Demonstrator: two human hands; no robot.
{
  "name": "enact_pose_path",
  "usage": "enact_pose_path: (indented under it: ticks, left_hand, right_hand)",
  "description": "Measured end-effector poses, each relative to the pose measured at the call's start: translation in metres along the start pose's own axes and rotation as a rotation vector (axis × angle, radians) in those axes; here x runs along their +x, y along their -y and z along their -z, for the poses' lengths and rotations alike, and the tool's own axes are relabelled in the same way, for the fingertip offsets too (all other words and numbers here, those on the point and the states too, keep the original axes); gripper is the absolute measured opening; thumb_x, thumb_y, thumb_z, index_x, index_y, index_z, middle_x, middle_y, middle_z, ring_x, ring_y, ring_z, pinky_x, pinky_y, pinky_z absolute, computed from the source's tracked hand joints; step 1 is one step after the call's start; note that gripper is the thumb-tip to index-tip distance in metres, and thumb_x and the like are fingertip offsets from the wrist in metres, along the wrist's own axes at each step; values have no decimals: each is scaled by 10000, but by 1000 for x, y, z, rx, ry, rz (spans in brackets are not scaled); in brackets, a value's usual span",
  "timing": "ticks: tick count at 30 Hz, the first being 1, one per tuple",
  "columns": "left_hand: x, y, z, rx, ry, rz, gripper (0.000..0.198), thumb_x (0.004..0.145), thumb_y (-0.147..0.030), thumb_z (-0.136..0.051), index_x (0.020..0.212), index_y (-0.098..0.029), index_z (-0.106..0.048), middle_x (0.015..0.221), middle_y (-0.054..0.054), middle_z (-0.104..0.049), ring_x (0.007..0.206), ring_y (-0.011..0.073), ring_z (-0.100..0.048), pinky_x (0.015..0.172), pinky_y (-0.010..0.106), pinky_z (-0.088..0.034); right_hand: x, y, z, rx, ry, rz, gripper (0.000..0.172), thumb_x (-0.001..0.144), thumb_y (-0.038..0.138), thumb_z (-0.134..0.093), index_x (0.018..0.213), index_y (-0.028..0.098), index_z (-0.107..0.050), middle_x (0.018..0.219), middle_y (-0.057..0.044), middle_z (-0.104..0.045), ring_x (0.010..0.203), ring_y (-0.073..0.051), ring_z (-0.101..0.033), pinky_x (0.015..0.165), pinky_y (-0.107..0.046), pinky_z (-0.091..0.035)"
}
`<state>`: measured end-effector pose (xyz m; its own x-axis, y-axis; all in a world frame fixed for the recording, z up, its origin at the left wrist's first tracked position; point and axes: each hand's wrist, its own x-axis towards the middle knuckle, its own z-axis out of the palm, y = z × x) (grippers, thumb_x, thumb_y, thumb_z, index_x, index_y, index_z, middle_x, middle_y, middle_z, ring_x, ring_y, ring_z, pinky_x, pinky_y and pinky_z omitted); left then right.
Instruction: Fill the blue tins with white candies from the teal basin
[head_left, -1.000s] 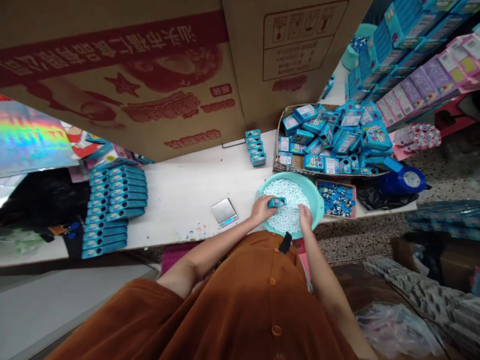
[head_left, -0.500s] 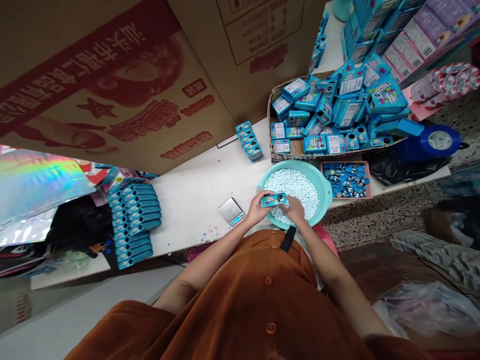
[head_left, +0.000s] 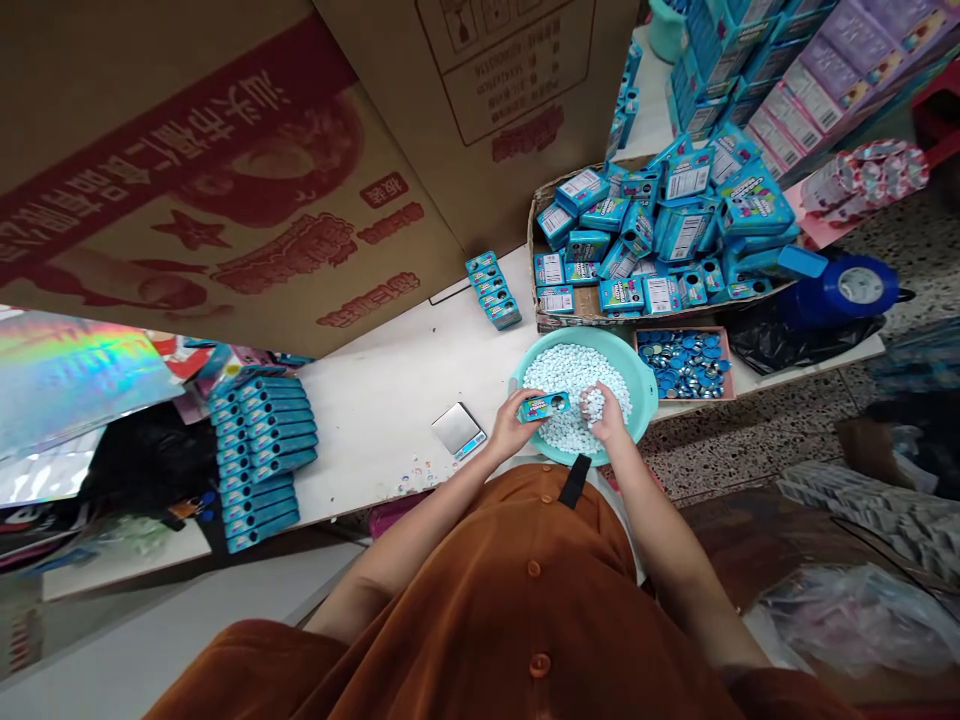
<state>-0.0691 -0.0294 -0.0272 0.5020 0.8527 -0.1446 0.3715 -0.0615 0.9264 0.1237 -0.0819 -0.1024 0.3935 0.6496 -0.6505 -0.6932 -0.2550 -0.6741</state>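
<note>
My left hand (head_left: 513,424) grips a small blue printed box (head_left: 543,406) with a dark round hole near its right end, held over the left part of a mint-green basin (head_left: 646,385). Small white candy-like pellets (head_left: 564,366) fill the basin's bottom. Over the same basin, my right hand (head_left: 609,412) is cupped around a clump of these pellets, a little to the right of the box and apart from it.
A carton (head_left: 534,235) heaped with blue boxes stands behind the basin. Blue caps lie in a pink tray (head_left: 730,365). A digital scale (head_left: 458,428), a short row of boxes (head_left: 494,291) and a stack of boxes (head_left: 262,455) sit leftward. A large cardboard box (head_left: 285,160) looms behind.
My right hand has moved from beside the box's hole to the right, and now shows a handful of pellets. My left hand still holds the box. The view has shifted slightly.
</note>
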Motion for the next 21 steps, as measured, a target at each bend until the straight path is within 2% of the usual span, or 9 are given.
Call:
enact_pose_path:
  ticks: [3, 5, 10, 15, 21]
  left_hand:
    - [-2, -1, -3, 34, 14, -7, 347, 714, -179, -674, 1047, -214, -584, 1065, 50, -616, 1037, 197, -573, 921, 342, -451]
    - [-2, -2, -7, 53, 11, -18, 347, 709, -166, -676, 1042, -212, -592, 1054, 52, -621, 1028, 198, -576, 919, 344, -452]
    - [-2, -9, -18, 112, 67, -85, 370, 716, -125, -647, 1070, -224, -599, 1054, 53, -626, 1029, 200, -573, 913, 346, -457]
    - [2, -21, -23, 125, 87, -140, 398, 710, -90, -637, 1084, -222, -601, 1066, 55, -627, 1028, 200, -573, 914, 341, -455]
    - [3, -29, -28, 88, 44, -70, 393, 680, -147, -707, 1056, -212, -613, 1035, 57, -642, 994, 209, -591, 887, 346, -467]
  right_hand:
    - [-13, 22, -5, 154, 69, -174, 266, 752, 455, -563, 720, 199, -496, 643, 12, -562, 479, -97, -475, 366, -199, -309]
    - [-23, 36, -13, 292, 55, -156, 228, 789, 438, -515, 771, 211, -497, 694, 14, -572, 518, -91, -493, 396, -190, -333]
    - [-45, 56, -35, 472, 68, -38, 198, 815, 426, -483, 797, 230, -504, 695, 35, -560, 520, -81, -485, 420, -191, -337]
    - [-57, 63, -49, 423, 57, 113, 292, 804, 490, -495, 703, 216, -472, 605, 41, -492, 551, -100, -511, 472, -217, -379]
    - [-68, 69, -60, 303, 54, 294, 373, 821, 515, -463, 625, 199, -499, 583, 30, -494, 566, -108, -529, 555, -248, -428]
